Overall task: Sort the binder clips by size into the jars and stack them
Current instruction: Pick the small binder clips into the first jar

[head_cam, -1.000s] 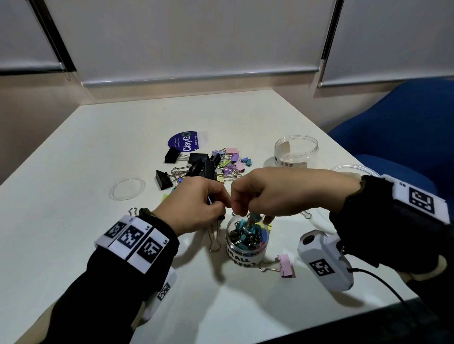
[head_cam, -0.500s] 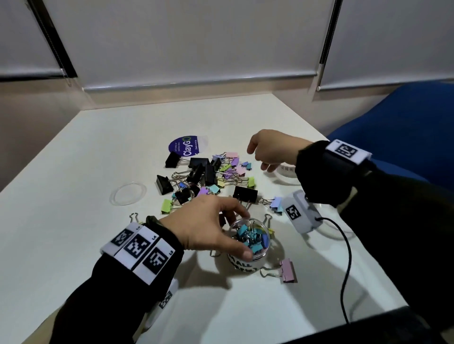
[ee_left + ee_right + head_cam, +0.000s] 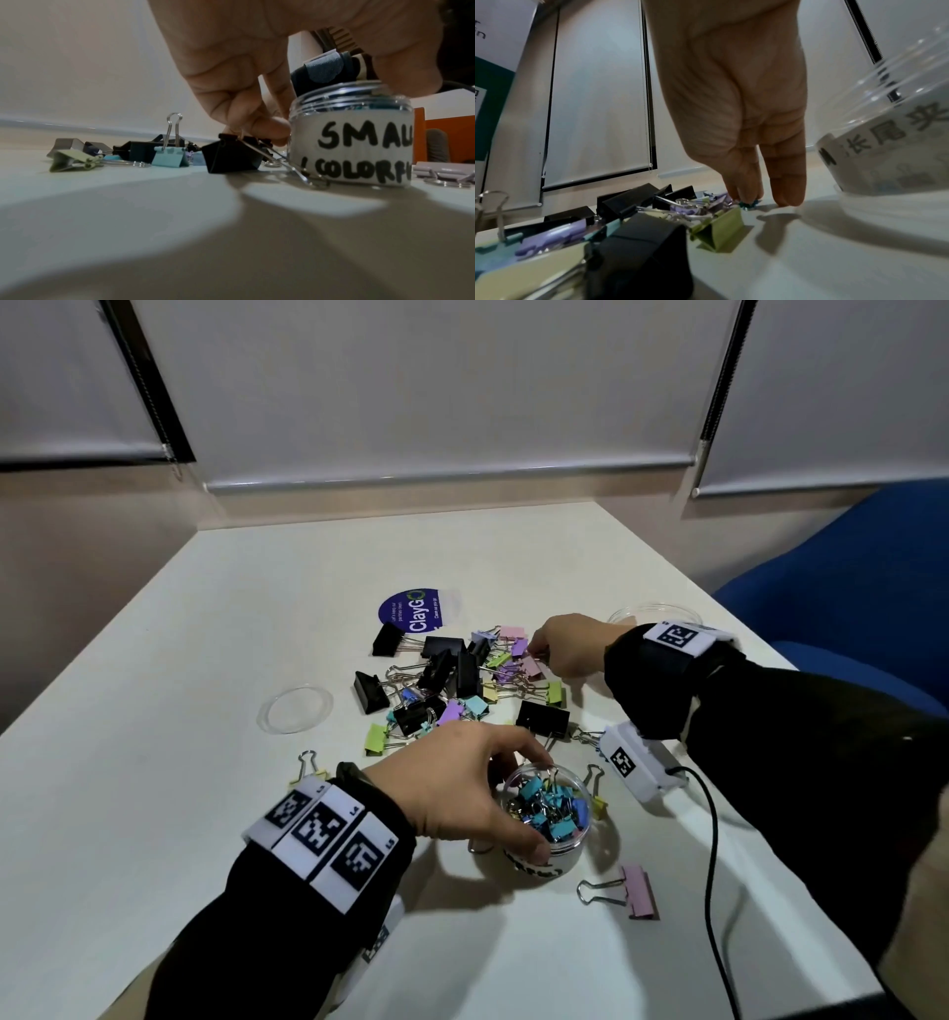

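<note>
The small clear plastic jar with a white hand-lettered label point(image 3: 545, 819) stands on the white table point(image 3: 169, 711) at about 6 o'clock from the loose heap of black and pastel binder clips point(image 3: 452, 680), and it holds many small blue and teal clips. The left hand point(image 3: 462, 783) grips this jar, thumb on the near side of the rim and fingers curled round the far side; the left wrist view confirms fingers point(image 3: 259, 125) against the jar wall, just above a large black binder clip point(image 3: 231, 156). The right hand point(image 3: 570, 649) is at the heap's 3 o'clock edge, fingertips point(image 3: 746, 194) pinching a tiny teal binder clip point(image 3: 749, 204) against the table. A second clear jar with a printed label point(image 3: 890, 150) stands just to the right of that hand. A pink binder clip point(image 3: 629, 891) lies at 4 o'clock from the small jar, apart from it. A clear round lid point(image 3: 295, 709) lies at 9 o'clock from the heap. A round purple sticker point(image 3: 411, 613) sits at 12 o'clock.
</note>
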Demonstrator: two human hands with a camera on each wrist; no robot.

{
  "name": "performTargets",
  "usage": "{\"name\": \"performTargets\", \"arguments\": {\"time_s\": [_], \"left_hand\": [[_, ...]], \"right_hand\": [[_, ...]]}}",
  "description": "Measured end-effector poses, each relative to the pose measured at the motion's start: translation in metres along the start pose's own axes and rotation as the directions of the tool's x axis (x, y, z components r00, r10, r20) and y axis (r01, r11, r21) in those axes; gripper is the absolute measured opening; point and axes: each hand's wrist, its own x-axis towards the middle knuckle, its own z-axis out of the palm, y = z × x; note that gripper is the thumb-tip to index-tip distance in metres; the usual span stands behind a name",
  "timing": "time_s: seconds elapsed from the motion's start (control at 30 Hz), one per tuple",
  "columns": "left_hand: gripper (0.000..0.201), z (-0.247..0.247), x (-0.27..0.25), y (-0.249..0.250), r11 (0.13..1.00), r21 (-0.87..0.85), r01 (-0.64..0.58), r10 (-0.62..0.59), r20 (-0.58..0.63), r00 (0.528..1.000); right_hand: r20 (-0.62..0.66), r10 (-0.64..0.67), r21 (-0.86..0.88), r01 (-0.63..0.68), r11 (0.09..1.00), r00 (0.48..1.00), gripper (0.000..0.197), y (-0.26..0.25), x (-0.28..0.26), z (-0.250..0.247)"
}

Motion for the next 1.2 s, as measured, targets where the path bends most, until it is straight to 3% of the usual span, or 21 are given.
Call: {"name": "performTargets", "arguments": {"time_s": [0.2, 0.43, 0.6, 0.83, 1.0, 1.2], "left_hand": [[0.072, -0.001, 0.002, -0.002, 1.000, 0.008, 0.007, -0.007, -0.004, 1.000], [0.073, 0.000, 0.002, -0.001, 0.999, 0.049, 0.022, -0.021, -0.031, 0.999], [0.072, 0.000, 0.001, -0.001, 0.999, 0.040, 0.015, -0.014, -0.030, 0.999], [0.072, -0.001, 0.001, 0.000, 1.000, 0.027, 0.017, -0.016, -0.028, 0.999], [0.072, -0.001, 0.001, 0.001, 1.000, 0.012, 0.016, -0.016, -0.020, 1.000], [0.077, -0.002, 0.000, 0.001, 0.999, 0.007, 0.033, -0.033, 0.004, 0.999]], "right_hand": [[-0.045, -0.012, -0.024, 0.011, 1.000, 0.999, 0.018, 0.002, -0.001, 0.000], [-0.026, 0.007, -0.004, -0.007, 1.000, 1.000, 0.021, 0.006, -0.006, 0.002], [-0.085, 0.010, 0.123, 0.001, 0.992, 0.996, 0.022, 0.010, -0.012, 0.004], [-0.174, 0.130, 0.286, -0.077, 0.955, 0.976, 0.020, 0.008, 0.002, 0.004], [-0.142, 0.121, 0.195, -0.092, 0.977, 0.982, 0.014, 0.006, 0.003, 0.009], [-0.083, 0.048, 0.079, -0.041, 0.996, 0.995, 0.026, 0.005, 0.004, 0.010]]}}
